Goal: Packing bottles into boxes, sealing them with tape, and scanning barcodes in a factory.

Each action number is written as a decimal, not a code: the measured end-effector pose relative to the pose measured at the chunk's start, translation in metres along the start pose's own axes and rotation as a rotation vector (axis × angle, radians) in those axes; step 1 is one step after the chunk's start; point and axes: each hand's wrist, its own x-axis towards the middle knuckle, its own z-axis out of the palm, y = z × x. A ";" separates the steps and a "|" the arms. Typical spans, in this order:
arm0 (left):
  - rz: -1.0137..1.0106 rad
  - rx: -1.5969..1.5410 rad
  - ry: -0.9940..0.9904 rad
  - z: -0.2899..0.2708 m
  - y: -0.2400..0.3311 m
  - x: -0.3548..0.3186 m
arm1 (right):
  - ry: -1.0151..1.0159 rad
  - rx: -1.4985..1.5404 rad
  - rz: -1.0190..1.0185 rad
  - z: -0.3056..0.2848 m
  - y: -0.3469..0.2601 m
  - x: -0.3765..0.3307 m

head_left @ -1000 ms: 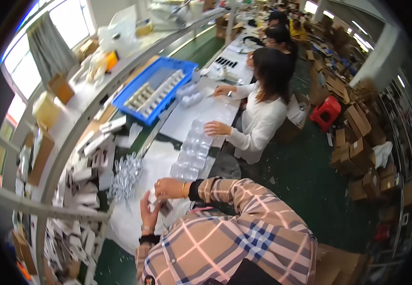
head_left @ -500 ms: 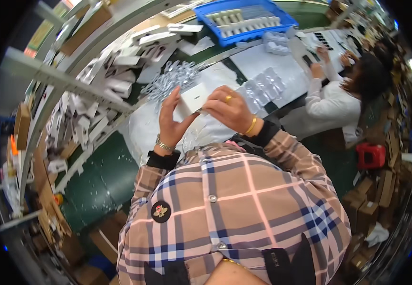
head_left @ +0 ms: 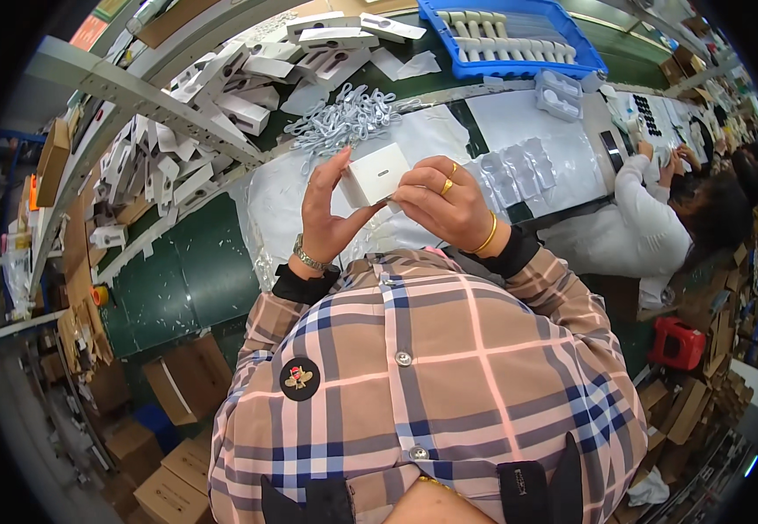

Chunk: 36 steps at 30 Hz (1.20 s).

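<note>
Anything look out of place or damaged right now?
Mostly untidiness: at upper left, white cartons lie heaped at all angles, unstacked; beside them, pale cords form a tangle; and the green surface below is flecked white. The small white box between the left hand and right hand shows no visible damage.

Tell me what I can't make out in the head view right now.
In the head view:
- White box: contents, hidden by its walls.
- Dark mark on it: too small to identify.
- Right hand: palm, hidden behind its back.
- Blue tray: far rim, cut off by the top edge.
</note>
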 end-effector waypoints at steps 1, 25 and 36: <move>-0.010 0.010 0.011 0.002 0.000 0.000 | -0.005 0.015 -0.008 0.002 0.004 0.000; -0.699 -0.059 0.248 -0.042 0.035 -0.098 | -0.352 1.335 0.709 0.125 -0.013 -0.008; -0.830 0.035 0.494 -0.141 0.087 -0.232 | -0.778 1.479 0.749 0.206 -0.153 0.016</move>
